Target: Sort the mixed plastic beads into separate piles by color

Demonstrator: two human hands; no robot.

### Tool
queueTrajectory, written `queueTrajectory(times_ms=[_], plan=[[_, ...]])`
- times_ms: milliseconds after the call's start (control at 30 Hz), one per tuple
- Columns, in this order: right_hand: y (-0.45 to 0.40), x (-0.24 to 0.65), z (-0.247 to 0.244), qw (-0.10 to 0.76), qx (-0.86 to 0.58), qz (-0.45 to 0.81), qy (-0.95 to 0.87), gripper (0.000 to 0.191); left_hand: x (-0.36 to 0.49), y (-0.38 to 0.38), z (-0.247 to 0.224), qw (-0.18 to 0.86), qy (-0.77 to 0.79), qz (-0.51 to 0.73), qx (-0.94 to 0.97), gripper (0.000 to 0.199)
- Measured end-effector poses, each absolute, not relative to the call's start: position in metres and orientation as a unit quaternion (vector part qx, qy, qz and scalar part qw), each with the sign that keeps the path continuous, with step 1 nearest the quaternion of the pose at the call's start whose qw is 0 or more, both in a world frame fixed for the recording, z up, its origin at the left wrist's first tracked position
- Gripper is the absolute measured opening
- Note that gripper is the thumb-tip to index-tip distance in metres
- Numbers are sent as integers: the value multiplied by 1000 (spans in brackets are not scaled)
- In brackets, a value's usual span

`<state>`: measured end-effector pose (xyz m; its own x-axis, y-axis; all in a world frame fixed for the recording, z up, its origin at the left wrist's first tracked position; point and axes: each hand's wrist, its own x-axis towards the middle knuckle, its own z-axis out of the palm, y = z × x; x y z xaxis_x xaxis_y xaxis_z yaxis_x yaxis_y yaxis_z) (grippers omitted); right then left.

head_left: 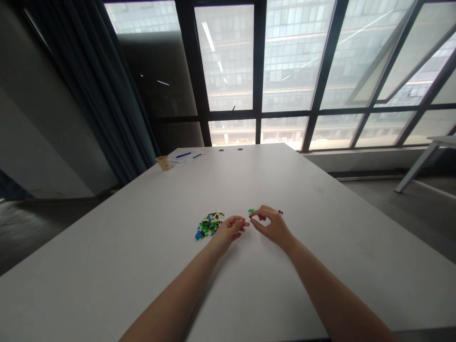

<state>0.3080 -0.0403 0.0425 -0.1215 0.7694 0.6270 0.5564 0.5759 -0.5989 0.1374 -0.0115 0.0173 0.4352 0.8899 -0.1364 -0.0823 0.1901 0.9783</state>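
Note:
A pile of small building bricks (210,225) in blue, green, dark red and cream lies on the white table, just left of my left hand (228,230). That hand is closed, thumb against fingers; whatever it may hold is too small to make out. My right hand (272,225) pinches a tiny dark brown brick between thumb and forefinger, close to the left fingertips. Just beyond the fingertips sit some green bricks (251,210). A few dark red bricks (280,212) show behind the right hand, partly covered by it.
The white table (263,175) stretches away to the windows. At its far left stand a paper cup (164,163) and papers (182,158) with a blue pen (183,155) and a dark pen on them. Two dark round spots mark the far end.

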Motion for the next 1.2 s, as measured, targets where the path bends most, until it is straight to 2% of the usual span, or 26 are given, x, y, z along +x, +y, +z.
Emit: queueTrajectory(times_ms=[67,167,233,300,467,733,833,1033,1200], plan=[[-34,328,42,501,-478,82,-717,16,136,-9,15,590,413,345,602,27],[-22,368,33,479,-567,29,-670,20,131,-7,12,387,461,313,735,14],[-15,393,21,423,-653,7,-628,20,128,-6,11,266,485,299,778,12],[-10,411,8,360,-717,13,-597,20,126,-6,11,206,496,288,793,15],[-5,419,-13,275,-762,67,-583,24,124,-7,14,183,505,269,799,17],[0,415,-19,245,-774,81,-578,27,125,-8,13,194,528,264,784,16],[0,417,-20,275,-765,80,-577,28,124,-7,13,182,531,258,787,17],[-3,413,-2,404,-751,38,-521,30,110,5,21,111,543,287,781,22],[-10,392,11,402,-707,28,-582,36,103,16,15,147,465,226,843,20]])
